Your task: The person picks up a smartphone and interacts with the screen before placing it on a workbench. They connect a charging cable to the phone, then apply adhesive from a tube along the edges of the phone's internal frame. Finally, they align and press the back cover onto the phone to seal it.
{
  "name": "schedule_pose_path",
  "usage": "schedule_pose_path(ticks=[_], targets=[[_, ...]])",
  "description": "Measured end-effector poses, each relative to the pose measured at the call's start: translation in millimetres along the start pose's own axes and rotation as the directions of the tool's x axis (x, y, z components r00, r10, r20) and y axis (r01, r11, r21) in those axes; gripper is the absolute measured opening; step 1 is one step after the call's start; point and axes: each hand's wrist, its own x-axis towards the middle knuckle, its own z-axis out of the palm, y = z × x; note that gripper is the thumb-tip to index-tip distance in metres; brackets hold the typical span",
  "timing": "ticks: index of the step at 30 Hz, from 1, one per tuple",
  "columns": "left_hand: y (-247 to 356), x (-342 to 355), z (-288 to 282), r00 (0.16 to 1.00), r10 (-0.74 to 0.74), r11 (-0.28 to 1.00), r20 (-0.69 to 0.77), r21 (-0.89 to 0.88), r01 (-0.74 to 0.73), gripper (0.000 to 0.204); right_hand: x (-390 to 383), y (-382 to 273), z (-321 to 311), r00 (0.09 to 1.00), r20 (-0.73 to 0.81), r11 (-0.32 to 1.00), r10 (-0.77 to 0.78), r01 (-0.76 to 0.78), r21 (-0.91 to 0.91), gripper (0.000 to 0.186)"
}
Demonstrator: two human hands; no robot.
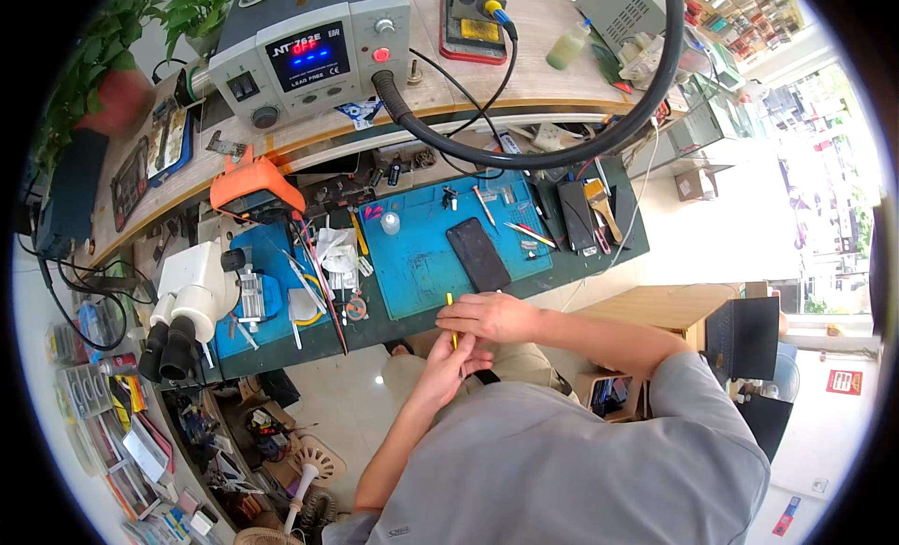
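My left hand (448, 365) and my right hand (492, 316) meet just off the near edge of the bench, in front of my body. Between their fingers is a slim yellow stick-like tool (449, 300); its upper tip sticks out above the right hand, and a short piece shows lower down by the left fingers. Its working end is hidden. A dark smartphone (478, 255) lies flat and slightly slanted on the blue work mat (403, 273), just beyond my hands. Neither hand touches it.
A small white bottle (390, 224), a screwdriver (484, 206) and a black box (576, 215) lie farther back. At left stand a microscope (192, 287) and an orange device (257, 191). A grey soldering station (309, 63) sits on the shelf, its thick black hose (562, 156) arching over the bench.
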Motion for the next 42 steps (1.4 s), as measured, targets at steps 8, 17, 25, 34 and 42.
schedule_pose_path(ticks=[8, 17, 25, 34, 42], targets=[[31, -23, -23, 0.96, -0.069, 0.965, -0.27, 0.227, 0.133, 0.025, 12, 141, 15, 0.463, -0.403, 0.468, 0.789, -0.879, -0.094, 0.027], [73, 19, 2, 0.944, 0.206, 0.883, -0.257, 0.465, -0.066, 0.03, 20, 115, 24, 0.356, -0.609, 0.582, 0.709, -0.783, 0.22, 0.02], [-20, 101, 0, 0.808, 0.586, 0.438, -0.065, 0.864, -0.247, 0.039, 11, 14, 25, 0.364, -0.029, 0.313, 0.931, -0.754, 0.578, 0.04], [-42, 124, 48, 0.608, 0.774, 0.194, 0.179, 0.846, -0.496, 0.051, -46, 87, 14, 0.204, -0.11, 0.231, 0.973, -0.897, 0.377, 0.02], [-61, 82, 24, 0.73, 0.679, 0.48, 0.082, 0.703, -0.525, 0.039, -133, 192, -20, 0.284, -0.146, 0.197, 0.948, -0.881, -0.43, 0.041]])
